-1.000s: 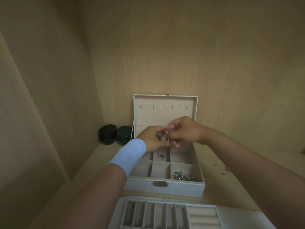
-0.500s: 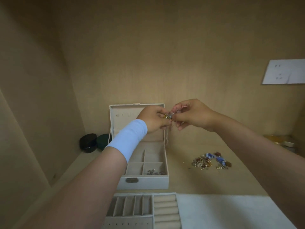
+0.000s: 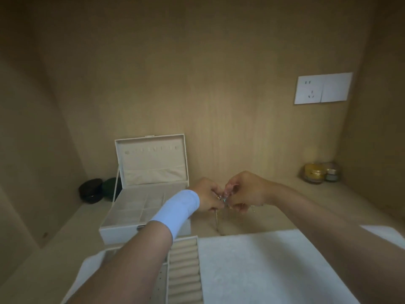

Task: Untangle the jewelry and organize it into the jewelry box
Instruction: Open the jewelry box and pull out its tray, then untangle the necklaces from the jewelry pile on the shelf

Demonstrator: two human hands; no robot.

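Two hands meet above the bench, just right of the open jewelry box (image 3: 144, 207). Left hand (image 3: 208, 197), blue wristband behind it, has its grip pinched together on a small jewelry tangle (image 3: 223, 198); I make out a gold ring and a teal bead in it, the rest is blurred. Right hand (image 3: 247, 189) grips the same cluster from the other side, fingertips closed on it. A thin chain (image 3: 217, 218) hangs down from the tangle toward the white mat (image 3: 263, 260).

My judgement: untangling is in progress, nothing sorted from this cluster yet. To do it well, hold the knot steady with the left and tease one strand loose with the right, no hard pulling, which would tighten it. The ring-roll tray (image 3: 184, 270) sits nearby for rings.
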